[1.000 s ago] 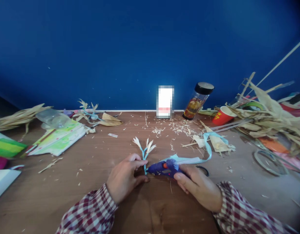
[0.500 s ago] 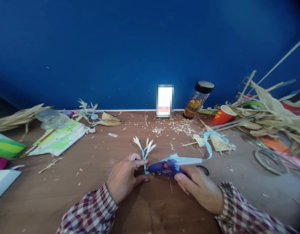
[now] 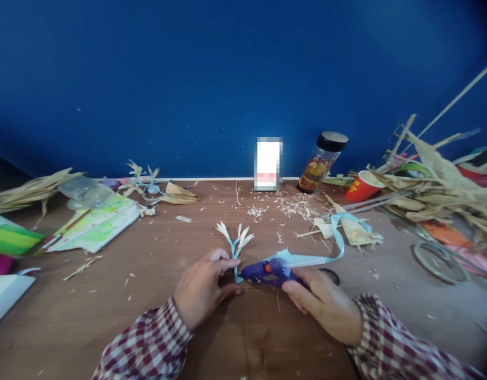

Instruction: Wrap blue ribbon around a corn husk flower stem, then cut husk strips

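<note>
Between the fingers of my left hand stands a small husk flower sprig, with pale petals on top and stems wrapped in light blue. My right hand is wrapped round the handle of a dark blue glue gun. Its nozzle points left and meets the lower end of the sprig, or lies very close to it. A translucent glue stick sticks out of the gun's rear. Behind the gun a light blue ribbon runs to the right and curls up over a piece of husk.
Husk shavings are scattered at the back, near a bright phone and a tilted bottle. On the right lie a red paper cup and heaped dry husks. Flower pieces and a green-patterned packet lie left.
The glue gun's nozzle has shifted very slightly right at the base of the sprig. Both hands otherwise keep their places and grips.
</note>
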Motion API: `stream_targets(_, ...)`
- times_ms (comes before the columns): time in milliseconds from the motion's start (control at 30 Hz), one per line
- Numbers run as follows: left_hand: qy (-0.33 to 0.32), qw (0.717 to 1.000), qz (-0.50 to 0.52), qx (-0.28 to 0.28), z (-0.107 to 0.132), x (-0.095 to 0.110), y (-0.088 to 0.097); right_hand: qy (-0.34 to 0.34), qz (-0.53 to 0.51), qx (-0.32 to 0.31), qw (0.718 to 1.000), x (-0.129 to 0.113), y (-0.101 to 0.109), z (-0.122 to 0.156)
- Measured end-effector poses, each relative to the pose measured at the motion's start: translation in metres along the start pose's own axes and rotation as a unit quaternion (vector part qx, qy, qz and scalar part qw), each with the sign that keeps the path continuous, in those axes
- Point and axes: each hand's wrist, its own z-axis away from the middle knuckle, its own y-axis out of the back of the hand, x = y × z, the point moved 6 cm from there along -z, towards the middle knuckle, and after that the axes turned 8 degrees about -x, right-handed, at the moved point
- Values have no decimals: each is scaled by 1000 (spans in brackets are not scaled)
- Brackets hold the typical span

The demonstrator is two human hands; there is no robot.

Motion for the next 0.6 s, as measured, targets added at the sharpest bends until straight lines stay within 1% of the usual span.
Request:
stream_targets(100,-3,1000,1,-1,1,1,0,-7,13,-1,1000,-1,3,1)
stream_targets(233,-4,1000,0,-2,1,1,1,3,11,-14,1000,-5,3,2)
stream_targets(433,-4,1000,-7,3,0,-2,-1,-4,16,5,1000,-4,3,3)
stream_targets(600,-9,1000,-2,3,0,-2,-1,9,20,0,1000,-6,4,4)
